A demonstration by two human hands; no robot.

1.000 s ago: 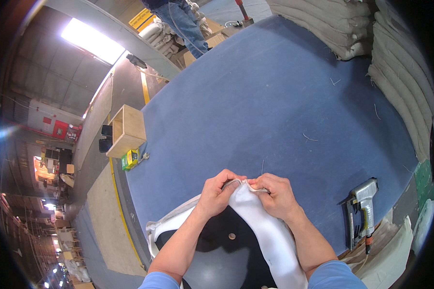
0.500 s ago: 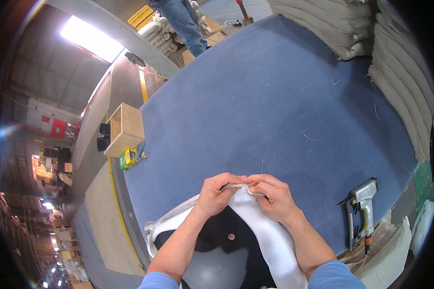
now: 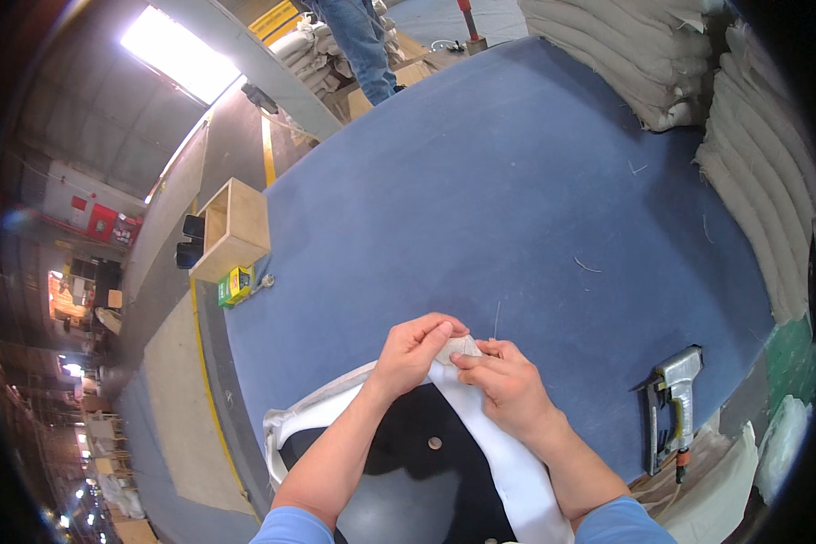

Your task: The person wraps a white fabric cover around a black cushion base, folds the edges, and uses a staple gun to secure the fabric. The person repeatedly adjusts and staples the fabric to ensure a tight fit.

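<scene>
In front of me lies a black panel (image 3: 399, 462) with a small round metal piece (image 3: 435, 443) on it. White foam padding (image 3: 485, 435) wraps its border, and pale fabric (image 3: 459, 347) edges the far corner. My left hand (image 3: 403, 361) pinches this fabric between thumb and fingers at the corner. Just to the right, my right hand (image 3: 510, 384) is closed on the same fabric, its fingertips at the fold. At the panel's left corner, the fabric edge (image 3: 279, 421) is bunched up.
An air staple gun (image 3: 675, 399) with a hose lies at right on the blue tabletop (image 3: 444, 199). A wooden box (image 3: 236, 231) and a green-yellow carton (image 3: 236, 286) sit at the left edge. Folded fabric stacks (image 3: 621, 59) stand far right. A person's jeans-clad leg (image 3: 361, 45) shows beyond.
My hands have moved slightly apart at the corner, and more pale fabric shows between them. The left hand has risen a little. The whole view has shifted slightly.
</scene>
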